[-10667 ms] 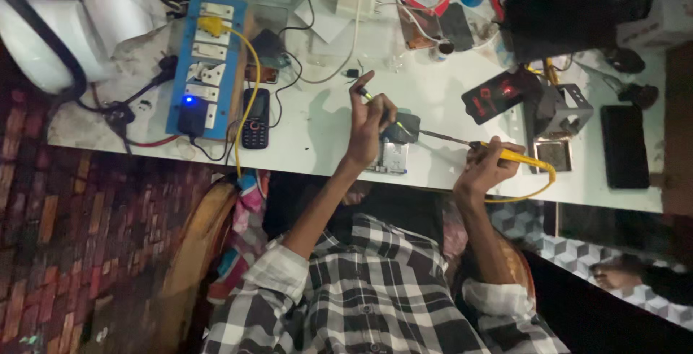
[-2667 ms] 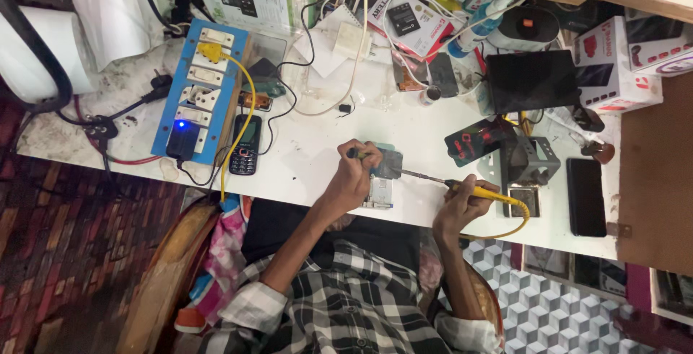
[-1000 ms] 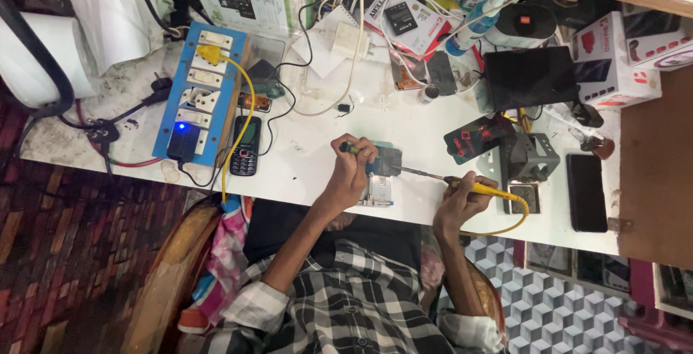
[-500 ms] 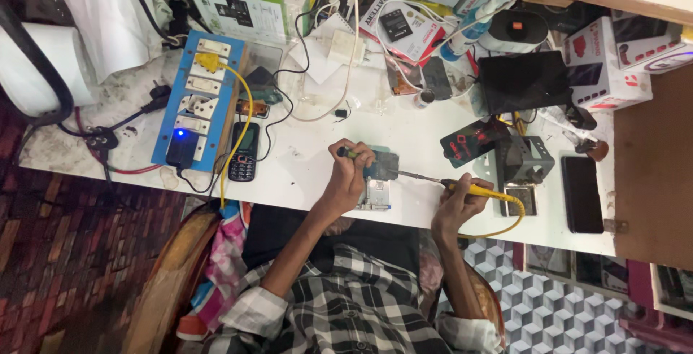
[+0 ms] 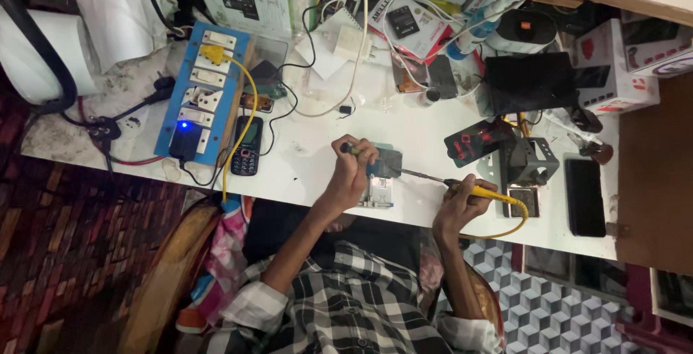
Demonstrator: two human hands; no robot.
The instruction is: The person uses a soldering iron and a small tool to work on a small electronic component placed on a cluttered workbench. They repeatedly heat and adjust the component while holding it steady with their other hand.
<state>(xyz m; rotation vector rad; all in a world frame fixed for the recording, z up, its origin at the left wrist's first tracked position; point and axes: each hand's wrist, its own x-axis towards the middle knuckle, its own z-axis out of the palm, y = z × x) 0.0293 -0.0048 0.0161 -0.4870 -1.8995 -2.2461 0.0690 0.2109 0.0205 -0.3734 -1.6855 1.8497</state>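
While the person in the checked shirt leans over the near edge of the white desk (image 5: 303,173), the left hand (image 5: 351,173) presses down on a small grey device (image 5: 381,177) lying close to that edge, its grip curled shut around a thin dark tool (image 5: 349,149). The right hand (image 5: 462,206) pinches a yellow-handled soldering iron (image 5: 482,192), whose metal tip reaches the device. A yellow cord (image 5: 505,230) loops from the handle. Toward the left end of the desk sit a blue power strip (image 5: 202,101) and, just beside it, a black keypad phone (image 5: 247,146). A dark phone (image 5: 585,197) lies near the right end.
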